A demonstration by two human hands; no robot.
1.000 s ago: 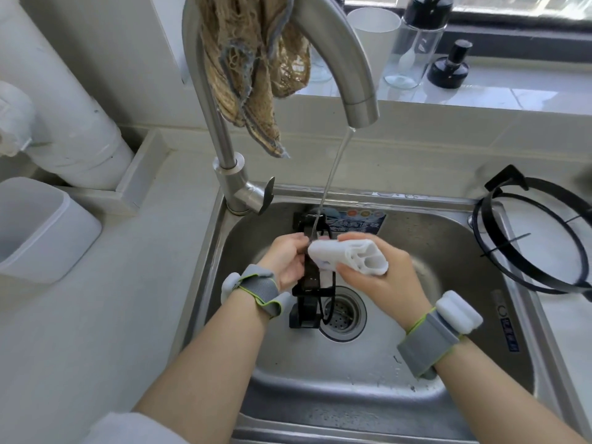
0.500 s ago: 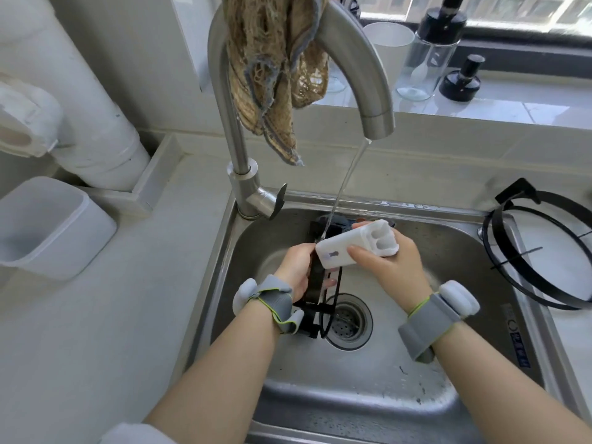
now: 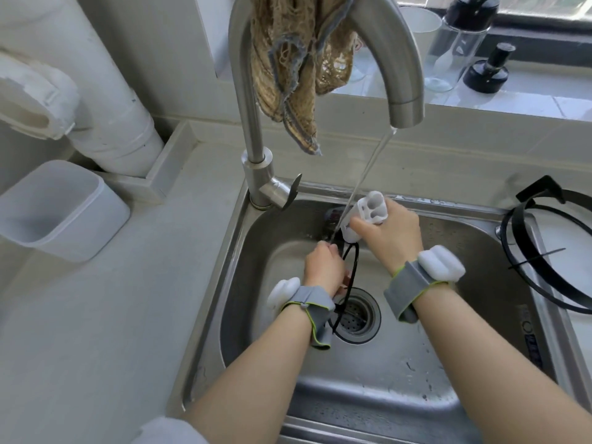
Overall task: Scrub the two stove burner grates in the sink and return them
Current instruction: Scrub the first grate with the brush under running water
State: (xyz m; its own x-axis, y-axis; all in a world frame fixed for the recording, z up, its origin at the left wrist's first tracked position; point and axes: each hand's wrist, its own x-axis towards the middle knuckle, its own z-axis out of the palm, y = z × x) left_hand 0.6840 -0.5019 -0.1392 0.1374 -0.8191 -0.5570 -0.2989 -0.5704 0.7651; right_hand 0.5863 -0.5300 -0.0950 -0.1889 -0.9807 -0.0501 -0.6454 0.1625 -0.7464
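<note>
Judged mid-scrub. First grate [image 3: 352, 274] on edge over the sink [image 3: 400, 363] drain, gripped by left hand [image 3: 323, 270]; right hand [image 3: 392, 232] holds white brush [image 3: 365, 216] against it under running water. Second grate [image 3: 541, 190] on counter at sink's right edge, washed or not unclear; neither returned yet

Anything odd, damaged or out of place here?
A frayed, torn mesh cloth hangs over the faucet neck, ragged end dangling beside the water stream. The second grate lies right of the sink, seemingly overlapping its rim. Otherwise ordinary: left hand holds the first grate under the water, right hand grips the white brush.
</note>
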